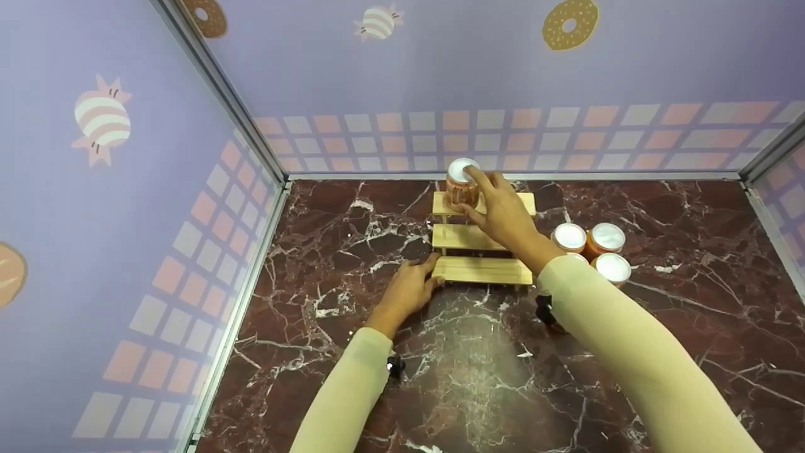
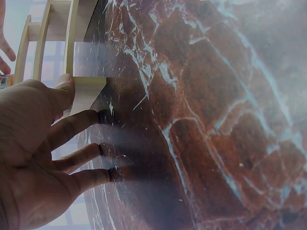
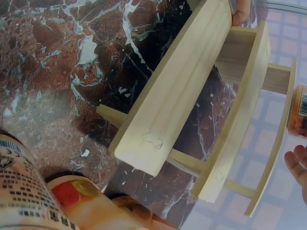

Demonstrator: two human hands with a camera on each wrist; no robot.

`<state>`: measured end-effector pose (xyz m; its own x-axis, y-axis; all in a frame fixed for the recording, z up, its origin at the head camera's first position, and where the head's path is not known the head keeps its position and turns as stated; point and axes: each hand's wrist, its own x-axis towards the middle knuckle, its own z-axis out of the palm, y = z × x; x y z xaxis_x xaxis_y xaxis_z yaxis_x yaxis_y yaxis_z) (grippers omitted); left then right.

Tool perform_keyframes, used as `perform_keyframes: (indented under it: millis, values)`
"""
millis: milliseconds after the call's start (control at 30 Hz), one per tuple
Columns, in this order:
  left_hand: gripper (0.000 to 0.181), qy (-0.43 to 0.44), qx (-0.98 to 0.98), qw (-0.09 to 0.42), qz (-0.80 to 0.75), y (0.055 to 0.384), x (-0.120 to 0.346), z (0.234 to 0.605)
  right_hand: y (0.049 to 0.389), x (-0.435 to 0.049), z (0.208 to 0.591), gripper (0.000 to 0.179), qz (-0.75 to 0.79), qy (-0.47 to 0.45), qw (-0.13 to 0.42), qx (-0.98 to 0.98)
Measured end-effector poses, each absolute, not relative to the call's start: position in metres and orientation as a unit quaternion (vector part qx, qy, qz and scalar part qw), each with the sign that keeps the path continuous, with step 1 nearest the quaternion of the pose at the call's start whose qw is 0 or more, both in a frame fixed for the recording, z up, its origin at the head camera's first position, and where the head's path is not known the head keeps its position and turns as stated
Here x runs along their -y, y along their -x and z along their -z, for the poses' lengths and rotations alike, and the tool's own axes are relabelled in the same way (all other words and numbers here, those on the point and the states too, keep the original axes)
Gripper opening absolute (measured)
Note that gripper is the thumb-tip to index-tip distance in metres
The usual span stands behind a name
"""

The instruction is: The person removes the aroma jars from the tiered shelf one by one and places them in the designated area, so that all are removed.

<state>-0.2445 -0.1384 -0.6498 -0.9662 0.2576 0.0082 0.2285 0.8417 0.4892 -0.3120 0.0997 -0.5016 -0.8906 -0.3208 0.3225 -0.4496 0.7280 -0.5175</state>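
A jar [image 1: 462,185] with a white lid and orange contents stands at the left end of the top step of a pale wooden three-step rack [image 1: 482,270]. My right hand [image 1: 506,211] reaches over the rack beside this jar. Its index fingertip overlaps the lid in the head view and its thumb extends along the jar's lower front; in the right wrist view, a fingertip [image 3: 293,158] shows a gap from the jar. My left hand [image 1: 407,292] steadies the rack's lower left end, with the thumb against the bottom step and the other fingers spread down to the tabletop.
Several more white-lidded jars [image 1: 608,236] stand close together on the dark red marbled tabletop [image 1: 327,270], right of the rack. Purple patterned walls [image 1: 402,75] rise behind and at the sides, with metal edging along the tabletop.
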Motion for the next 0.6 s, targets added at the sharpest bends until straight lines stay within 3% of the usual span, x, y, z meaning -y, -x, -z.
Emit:
perform_keyframes:
  millis: [200, 500, 600]
  values:
    - [0.062, -0.123, -0.959, 0.036, -0.253, 0.246, 0.139, 0.649, 0.314, -0.095, 0.506, 0.075, -0.298, -0.199, 0.109, 0.927]
    - [0.06, -0.132, -0.962, 0.036, -0.236, 0.229, 0.135, 0.608, 0.317, -0.088, 0.511, 0.075, -0.303, -0.199, 0.128, 0.923]
    - [0.061, -0.126, -0.964, 0.037, -0.233, 0.231, 0.135, 0.614, 0.317, -0.087, 0.511, 0.074, -0.301, -0.196, 0.129, 0.924]
